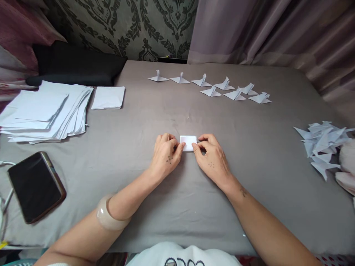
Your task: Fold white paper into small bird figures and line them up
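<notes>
Head camera: your bare left hand (166, 153) and bare right hand (211, 155) pinch opposite ends of a small, folded white paper rectangle (188, 142), thumbs and fingers closed on its edges, near the middle of a grey cloth-covered table (133, 129). Beyond it stand winged white folded-paper figures (210, 92); a square white paper stack (108, 98) lies left.

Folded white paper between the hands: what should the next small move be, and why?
Probably run a thumb along an edge of the folded paper to sharpen its crease: it lies as a small rectangle on the gray cloth, with the left hand and right hand at opposite sides.
</notes>
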Tool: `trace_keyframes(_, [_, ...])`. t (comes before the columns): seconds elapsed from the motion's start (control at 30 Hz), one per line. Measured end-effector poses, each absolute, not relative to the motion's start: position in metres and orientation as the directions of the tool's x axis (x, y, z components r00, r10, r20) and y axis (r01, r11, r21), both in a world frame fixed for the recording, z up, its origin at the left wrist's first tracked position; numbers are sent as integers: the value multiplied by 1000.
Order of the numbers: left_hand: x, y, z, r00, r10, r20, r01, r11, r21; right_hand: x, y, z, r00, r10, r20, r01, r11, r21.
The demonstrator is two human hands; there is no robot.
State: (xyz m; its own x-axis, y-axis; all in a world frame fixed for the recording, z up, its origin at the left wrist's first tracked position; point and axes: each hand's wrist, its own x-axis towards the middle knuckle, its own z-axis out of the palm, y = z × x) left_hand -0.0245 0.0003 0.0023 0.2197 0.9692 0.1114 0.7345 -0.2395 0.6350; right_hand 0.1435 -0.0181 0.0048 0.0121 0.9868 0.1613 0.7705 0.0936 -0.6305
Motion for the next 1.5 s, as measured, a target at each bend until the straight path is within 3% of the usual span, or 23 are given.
trace_keyframes(0.4, [-14, 6, 7, 92, 995, 38, 776, -96, 624, 137, -11, 9, 84, 990, 111, 838, -10, -545])
trace_keyframes(0.63, [-14, 4, 5, 105, 989, 105, 805, -147, 575, 136, -11, 8, 74, 989, 126, 857, 2, -515])
trace_keyframes(1.5, [-15, 5, 3, 151, 978, 142, 812, -204, 546, 138, -9, 2, 16, 984, 177, 908, 60, -414])
